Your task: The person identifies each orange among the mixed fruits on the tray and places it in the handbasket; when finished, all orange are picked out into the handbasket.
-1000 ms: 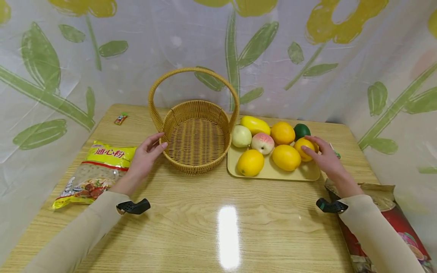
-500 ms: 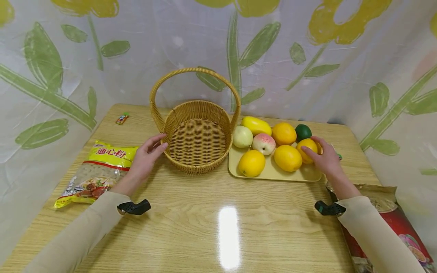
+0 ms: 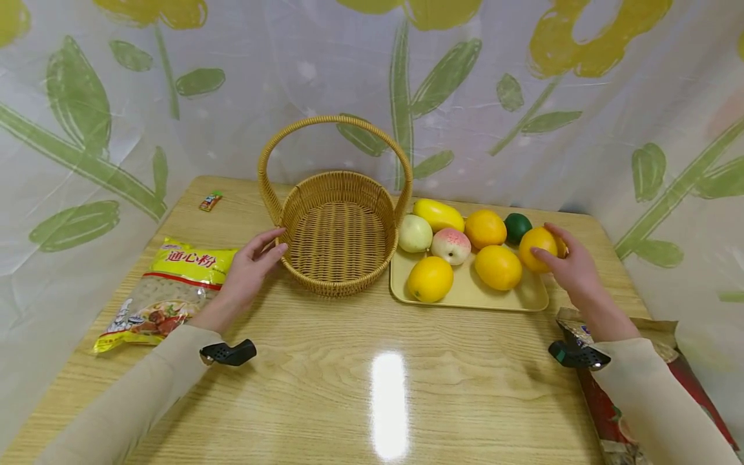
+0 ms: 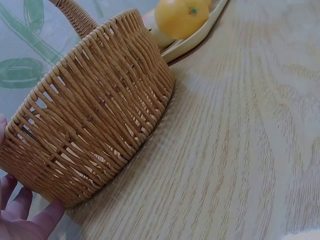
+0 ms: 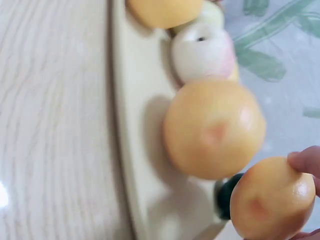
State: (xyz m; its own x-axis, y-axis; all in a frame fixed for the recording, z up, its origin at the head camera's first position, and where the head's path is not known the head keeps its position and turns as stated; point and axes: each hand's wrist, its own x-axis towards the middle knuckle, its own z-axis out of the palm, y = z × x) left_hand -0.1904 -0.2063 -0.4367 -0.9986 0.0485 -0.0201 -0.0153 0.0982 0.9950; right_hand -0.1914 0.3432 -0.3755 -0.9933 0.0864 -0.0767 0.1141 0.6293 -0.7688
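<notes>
One orange (image 3: pixel 537 248) in right hand (image 3: pixel 572 271)

Staged home tabletop (image 3: pixel 349 361), floral curtain (image 3: pixel 523 97) backdrop.

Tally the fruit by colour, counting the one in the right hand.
Orange-yellow round: 4, including the one gripped by the right hand
Yellow elongated: 1
Pale green: 1
Pink-white peach: 1
Dark green: 1
Total: 8
</notes>
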